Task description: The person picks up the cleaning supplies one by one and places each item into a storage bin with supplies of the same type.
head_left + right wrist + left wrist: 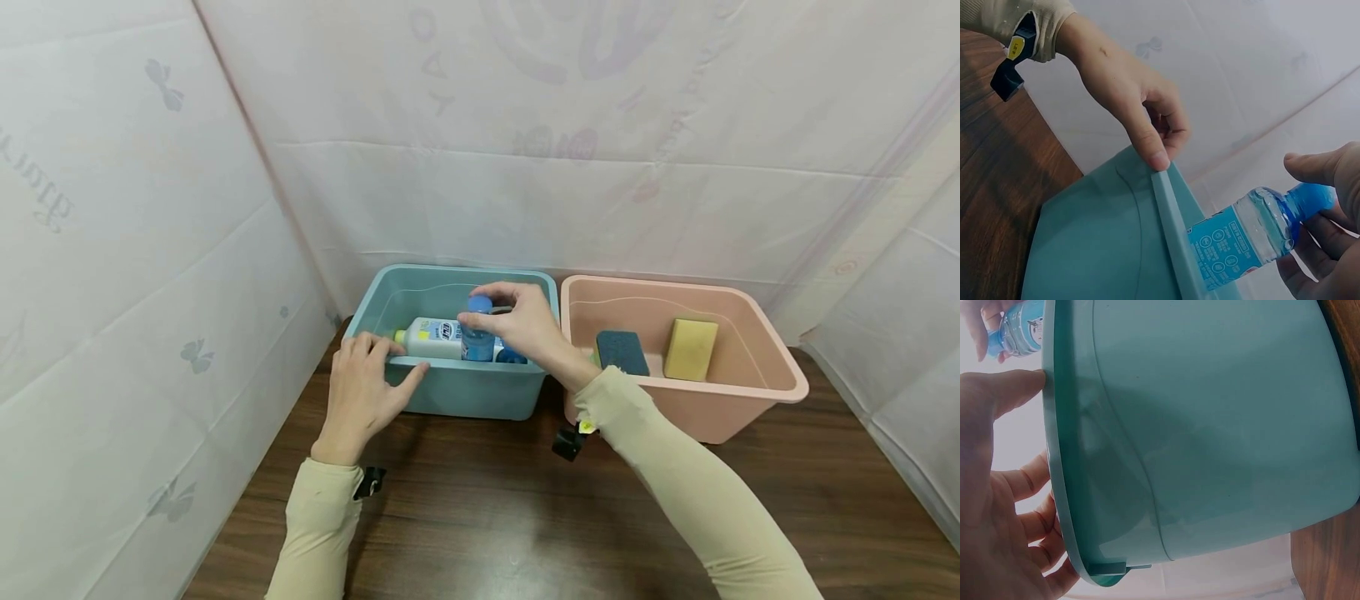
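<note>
My right hand (525,325) pinches a clear bottle (1235,237) of blue liquid at its blue cap (480,304). In the head view the bottle stands upright over the front part of the teal bin (465,392), its lower part behind the front rim. My left hand (363,387) rests on the bin's front left rim, fingers spread loosely and thumb tip touching the edge. Inside the bin, a white bottle (427,337) with a yellow-green cap lies on its side. A dark blue object (512,356) shows beside the held bottle, partly hidden.
To the right of the teal bin stands a pink bin (757,392). It holds a dark-faced sponge (622,352) and a yellow sponge (690,350). Both bins stand on a dark wooden table (480,517), close to the white sheet (600,200) behind.
</note>
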Motion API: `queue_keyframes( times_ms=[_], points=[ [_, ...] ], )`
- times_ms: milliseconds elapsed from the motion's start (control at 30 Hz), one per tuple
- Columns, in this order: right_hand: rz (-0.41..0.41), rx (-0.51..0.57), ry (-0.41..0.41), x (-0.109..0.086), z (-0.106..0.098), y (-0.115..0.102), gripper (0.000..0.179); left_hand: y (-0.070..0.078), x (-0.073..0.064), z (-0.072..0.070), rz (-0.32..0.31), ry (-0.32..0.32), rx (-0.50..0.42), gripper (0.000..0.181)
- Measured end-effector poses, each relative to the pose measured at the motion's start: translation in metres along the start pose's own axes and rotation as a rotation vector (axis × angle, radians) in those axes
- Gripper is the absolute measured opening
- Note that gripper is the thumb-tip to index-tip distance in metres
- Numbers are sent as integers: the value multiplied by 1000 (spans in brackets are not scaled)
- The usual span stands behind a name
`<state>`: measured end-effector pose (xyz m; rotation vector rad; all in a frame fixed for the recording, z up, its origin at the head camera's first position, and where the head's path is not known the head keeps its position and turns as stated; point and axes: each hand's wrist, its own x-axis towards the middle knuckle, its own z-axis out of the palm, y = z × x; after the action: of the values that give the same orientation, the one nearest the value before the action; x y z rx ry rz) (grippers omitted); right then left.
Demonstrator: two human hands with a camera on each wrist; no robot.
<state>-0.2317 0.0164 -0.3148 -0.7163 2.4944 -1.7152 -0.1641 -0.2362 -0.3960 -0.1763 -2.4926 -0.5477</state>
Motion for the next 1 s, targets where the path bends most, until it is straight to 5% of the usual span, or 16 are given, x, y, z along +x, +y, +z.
queue_keyframes(
  times_ms=[1000],
  points=[
    [-1, -15, 14, 1, 18, 27, 36, 0, 0, -1, -6, -6, 4, 43]
  ],
)
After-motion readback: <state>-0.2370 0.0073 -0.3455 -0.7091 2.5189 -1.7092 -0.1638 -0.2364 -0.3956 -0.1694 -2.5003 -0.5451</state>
